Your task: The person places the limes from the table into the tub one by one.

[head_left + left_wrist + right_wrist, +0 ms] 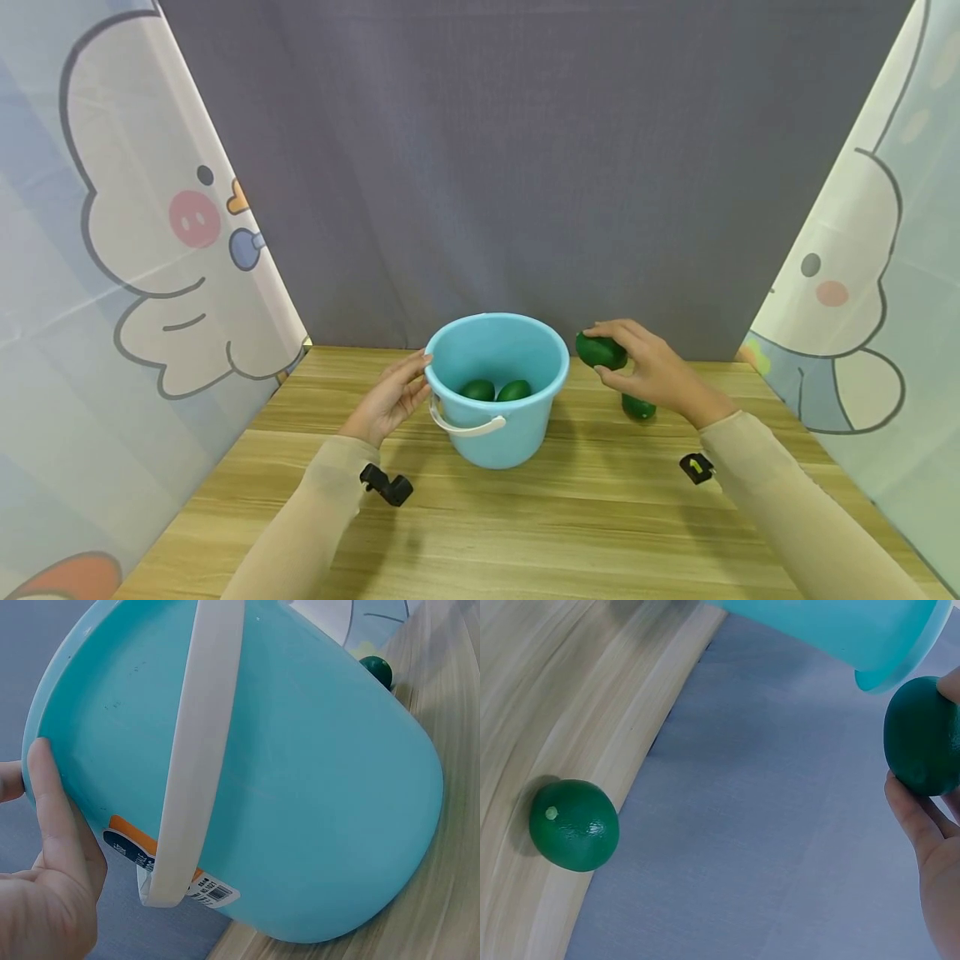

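A light blue bucket (498, 433) with a white handle (468, 428) stands upright on the wooden table. Two dark green avocados, one of them at the right (514, 391), lie inside it. My left hand (390, 398) holds the bucket's rim at its left side, fingertips at the edge. To the right of the bucket, my right hand (651, 367) pinches another avocado (602, 351) between thumb and fingers, raised above the table and apart from the rim. Below that hand, one more avocado (574, 825) rests on the table, partly hidden in the head view.
The wooden table (480, 533) ends at a grey cloth (480, 167) behind the bucket. Printed cartoon curtains (150, 250) hang at both sides. A label (214, 889) with a barcode is stuck on the bucket's outside near the handle joint.
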A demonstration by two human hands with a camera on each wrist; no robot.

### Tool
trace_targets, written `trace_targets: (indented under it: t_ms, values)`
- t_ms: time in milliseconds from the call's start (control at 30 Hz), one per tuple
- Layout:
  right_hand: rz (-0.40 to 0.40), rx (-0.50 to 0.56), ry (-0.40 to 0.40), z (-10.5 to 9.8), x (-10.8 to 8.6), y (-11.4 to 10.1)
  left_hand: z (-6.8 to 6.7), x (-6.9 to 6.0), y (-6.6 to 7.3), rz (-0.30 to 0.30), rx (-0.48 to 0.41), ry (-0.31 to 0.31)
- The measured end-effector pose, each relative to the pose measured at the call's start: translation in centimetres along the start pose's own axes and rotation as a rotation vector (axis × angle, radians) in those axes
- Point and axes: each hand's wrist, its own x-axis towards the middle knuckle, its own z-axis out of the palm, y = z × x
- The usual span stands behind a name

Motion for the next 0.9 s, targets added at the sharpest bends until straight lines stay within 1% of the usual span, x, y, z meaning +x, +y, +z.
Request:
trace_targets:
  t_ms: [233,533,900]
  values:
    - [0.002,-0.008,0.006,-0.13,0.46,-0.30,0.05,-0.03,0.01,0.005,0.005,-0.002]
    - [0.001,-0.018,0.016,-0.29,0.54,-0.66,0.07,0.04,-0.04,0.009,0.003,-0.010]
    - [-0.039,-0.028,0.038,-0.46,0.94,-0.77,0.04,0.05,-0.07,0.000,-0.004,-0.001]
